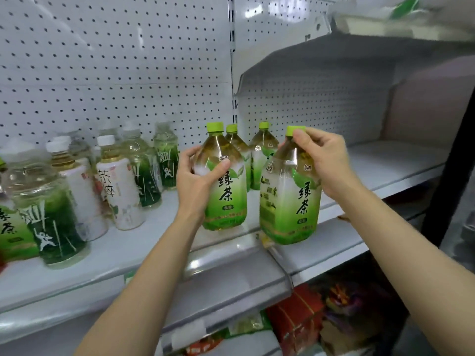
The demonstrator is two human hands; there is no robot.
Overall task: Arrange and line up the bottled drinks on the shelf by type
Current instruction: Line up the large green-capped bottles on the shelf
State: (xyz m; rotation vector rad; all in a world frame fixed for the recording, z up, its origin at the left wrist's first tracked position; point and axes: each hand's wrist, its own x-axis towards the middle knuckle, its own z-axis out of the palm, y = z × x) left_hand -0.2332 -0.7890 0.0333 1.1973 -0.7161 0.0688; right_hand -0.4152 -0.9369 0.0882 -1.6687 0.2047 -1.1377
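Two large green tea bottles with lime caps stand at the front of the grey shelf (159, 242). My left hand (195, 176) grips the left green tea bottle (226, 194) by its side. My right hand (326, 160) holds the right green tea bottle (290, 201) at its neck and shoulder, fingers by the cap. This bottle sits at the shelf's front edge. Two more green tea bottles (262, 155) stand behind them by the pegboard. To the left are dark green labelled bottles (51, 222) and white labelled bottles (120, 191), mixed together.
A white pegboard wall (115, 73) backs the shelf. The shelf section to the right (380, 163) holds nothing visible. An upper shelf (385, 29) overhangs at top right. Red and coloured packages (300, 319) fill the shelf below.
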